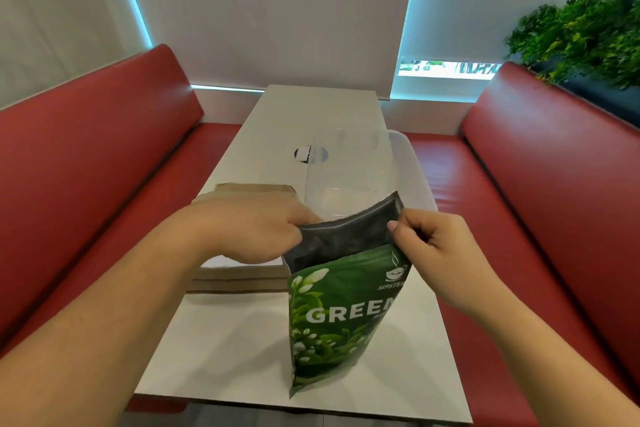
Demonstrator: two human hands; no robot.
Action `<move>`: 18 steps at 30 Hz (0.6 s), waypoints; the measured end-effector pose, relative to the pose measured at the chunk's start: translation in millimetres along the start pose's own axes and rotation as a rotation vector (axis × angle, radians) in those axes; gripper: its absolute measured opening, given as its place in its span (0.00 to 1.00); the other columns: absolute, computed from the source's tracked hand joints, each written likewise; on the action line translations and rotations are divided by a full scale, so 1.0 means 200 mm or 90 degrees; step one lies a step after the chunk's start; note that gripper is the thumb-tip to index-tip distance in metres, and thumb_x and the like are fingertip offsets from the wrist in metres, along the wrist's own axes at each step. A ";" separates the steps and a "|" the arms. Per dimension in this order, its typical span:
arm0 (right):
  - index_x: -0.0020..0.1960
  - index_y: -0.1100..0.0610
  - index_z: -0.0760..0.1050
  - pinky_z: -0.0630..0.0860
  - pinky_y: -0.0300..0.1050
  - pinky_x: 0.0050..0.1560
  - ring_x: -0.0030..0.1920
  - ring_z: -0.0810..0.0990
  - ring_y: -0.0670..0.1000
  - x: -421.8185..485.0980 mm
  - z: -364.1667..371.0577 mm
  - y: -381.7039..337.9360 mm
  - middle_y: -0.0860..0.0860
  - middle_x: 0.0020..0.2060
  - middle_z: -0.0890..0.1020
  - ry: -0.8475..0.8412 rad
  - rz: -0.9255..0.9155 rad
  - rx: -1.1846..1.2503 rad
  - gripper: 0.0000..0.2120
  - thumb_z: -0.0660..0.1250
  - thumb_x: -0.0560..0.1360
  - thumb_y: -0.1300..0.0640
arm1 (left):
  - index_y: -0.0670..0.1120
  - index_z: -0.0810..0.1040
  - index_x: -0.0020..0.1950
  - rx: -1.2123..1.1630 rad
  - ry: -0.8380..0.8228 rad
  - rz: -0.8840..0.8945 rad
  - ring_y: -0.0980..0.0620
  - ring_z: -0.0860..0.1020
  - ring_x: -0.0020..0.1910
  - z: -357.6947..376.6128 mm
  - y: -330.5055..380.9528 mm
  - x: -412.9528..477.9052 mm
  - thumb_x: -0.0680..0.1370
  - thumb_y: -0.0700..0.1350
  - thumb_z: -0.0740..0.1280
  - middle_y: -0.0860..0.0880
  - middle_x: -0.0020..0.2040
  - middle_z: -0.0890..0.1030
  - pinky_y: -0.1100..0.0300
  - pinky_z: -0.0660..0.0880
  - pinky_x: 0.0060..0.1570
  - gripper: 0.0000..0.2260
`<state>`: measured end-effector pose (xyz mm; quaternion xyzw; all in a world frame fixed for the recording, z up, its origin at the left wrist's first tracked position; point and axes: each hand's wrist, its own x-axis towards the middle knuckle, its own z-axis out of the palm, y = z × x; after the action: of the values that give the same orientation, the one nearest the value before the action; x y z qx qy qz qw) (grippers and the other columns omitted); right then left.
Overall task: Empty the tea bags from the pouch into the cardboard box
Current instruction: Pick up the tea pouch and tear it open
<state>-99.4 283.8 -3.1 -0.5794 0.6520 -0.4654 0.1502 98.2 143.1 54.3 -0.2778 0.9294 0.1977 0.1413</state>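
Pouch [346, 305]: green, upright on white table [225, 340], mouth spread wide, dark lining showing | left hand [256, 229]: fingers curled, pinching the mouth's left rim | right hand [433, 246]: fingers curled, pinching the right rim | cardboard box [242, 198]: on table just left of pouch, partly hidden by left hand | clear plastic tub [363, 170]: behind pouch

One pouch [343, 315], one box [252, 191], one tub [346, 166]

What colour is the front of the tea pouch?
The pouch front is green with white flowers; head view.
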 end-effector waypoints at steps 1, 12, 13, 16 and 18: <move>0.26 0.55 0.63 0.58 0.32 0.25 0.24 0.62 0.43 0.01 0.00 0.00 0.45 0.20 0.65 0.013 -0.005 0.011 0.21 0.63 0.77 0.61 | 0.55 0.78 0.53 -0.014 -0.007 0.002 0.48 0.78 0.52 -0.01 0.00 -0.01 0.70 0.49 0.54 0.52 0.51 0.81 0.40 0.75 0.53 0.18; 0.28 0.54 0.66 0.61 0.32 0.29 0.26 0.63 0.41 0.17 0.11 -0.19 0.45 0.23 0.66 -0.107 -0.111 0.121 0.19 0.65 0.77 0.59 | 0.71 0.63 0.67 -0.345 0.031 0.049 0.55 0.77 0.61 -0.04 0.07 -0.10 0.66 0.74 0.61 0.60 0.64 0.76 0.49 0.72 0.62 0.30; 0.28 0.54 0.68 0.63 0.32 0.28 0.25 0.65 0.41 0.19 0.11 -0.21 0.44 0.22 0.68 -0.110 -0.116 0.123 0.19 0.66 0.76 0.58 | 0.75 0.55 0.68 -0.329 0.060 0.038 0.53 0.76 0.63 -0.04 0.08 -0.11 0.63 0.77 0.63 0.60 0.68 0.73 0.50 0.71 0.64 0.36; 0.29 0.52 0.71 0.68 0.33 0.29 0.25 0.72 0.42 0.26 0.10 -0.29 0.46 0.23 0.74 -0.134 -0.144 0.109 0.17 0.65 0.77 0.55 | 0.80 0.40 0.65 -0.284 0.139 -0.006 0.54 0.77 0.62 -0.05 0.13 -0.20 0.57 0.75 0.69 0.58 0.72 0.68 0.54 0.73 0.63 0.47; 0.30 0.51 0.72 0.70 0.32 0.27 0.25 0.75 0.42 0.29 0.08 -0.33 0.44 0.24 0.76 -0.146 -0.148 0.114 0.16 0.65 0.77 0.54 | 0.75 0.48 0.68 -0.264 0.166 0.001 0.62 0.79 0.54 -0.06 0.16 -0.27 0.62 0.68 0.73 0.63 0.64 0.75 0.60 0.77 0.56 0.44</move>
<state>-62.8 230.9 60.0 -0.6846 0.5151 -0.4664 0.2199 122.2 187.3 94.6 -0.3237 0.8794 0.3468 -0.0402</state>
